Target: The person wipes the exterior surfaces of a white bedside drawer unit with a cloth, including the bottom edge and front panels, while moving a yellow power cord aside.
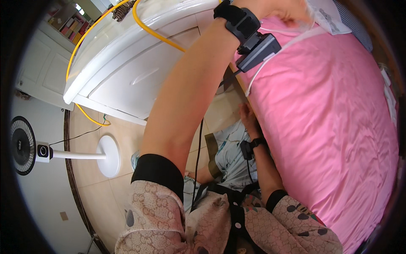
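My left hand [287, 12] reaches across to the top edge, over the far end of a pink bedsheet [321, 106]. Motion smears its fingers, so their grip cannot be made out. Close beside them lies a crumpled white item [330, 17] with faint printing. A white cord [262, 65] runs from near this hand along the bed's edge. My right hand [248, 120] hangs low against the side of the bed, fingers stretched out and apart, with nothing seen in them. Each wrist carries a black strap with a small dark device.
A white cabinet [131, 84] with drawers stands left of the bed, and a yellow cable [146, 27] loops over it. On the tiled floor [91, 199] is a white stand fan [108, 156]. A thin black cable [198, 156] hangs near my body. Striped cloth [355, 25] lies at the far right.
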Available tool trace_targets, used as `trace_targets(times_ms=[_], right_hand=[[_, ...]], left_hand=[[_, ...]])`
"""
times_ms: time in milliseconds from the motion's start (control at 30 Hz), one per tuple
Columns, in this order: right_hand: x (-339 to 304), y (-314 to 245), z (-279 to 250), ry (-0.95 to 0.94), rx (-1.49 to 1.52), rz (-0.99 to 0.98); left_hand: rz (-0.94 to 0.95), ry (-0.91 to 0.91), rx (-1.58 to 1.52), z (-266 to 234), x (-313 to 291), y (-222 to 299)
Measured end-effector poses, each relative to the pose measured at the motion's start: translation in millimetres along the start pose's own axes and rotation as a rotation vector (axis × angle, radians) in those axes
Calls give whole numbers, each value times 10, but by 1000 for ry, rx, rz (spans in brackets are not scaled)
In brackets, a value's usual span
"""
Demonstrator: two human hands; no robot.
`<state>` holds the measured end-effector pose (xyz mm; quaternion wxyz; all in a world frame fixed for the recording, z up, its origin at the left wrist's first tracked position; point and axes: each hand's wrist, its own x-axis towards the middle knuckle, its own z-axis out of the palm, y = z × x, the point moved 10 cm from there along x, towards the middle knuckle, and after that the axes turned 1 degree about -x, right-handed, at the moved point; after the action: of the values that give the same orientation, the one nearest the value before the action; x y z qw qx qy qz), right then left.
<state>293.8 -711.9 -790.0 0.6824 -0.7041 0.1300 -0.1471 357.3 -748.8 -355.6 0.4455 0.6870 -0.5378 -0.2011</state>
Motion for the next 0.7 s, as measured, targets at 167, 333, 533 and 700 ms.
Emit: trace_targets(times_ms=[167, 333, 533, 700], right_hand=[[-50, -211, -251, 252, -927, -596], [49, -59, -341, 98, -154, -132], [43, 34, -218, 92, -194, 36], [77, -147, -76, -55, -294, -117]], left_hand=[[29, 38, -54, -70, -263, -358], [-234, 384, -400, -231, -1629, -980], [-697, 577, -595, 533, -3539, -2698], [-879, 923, -864, 919, -4689, -3486]])
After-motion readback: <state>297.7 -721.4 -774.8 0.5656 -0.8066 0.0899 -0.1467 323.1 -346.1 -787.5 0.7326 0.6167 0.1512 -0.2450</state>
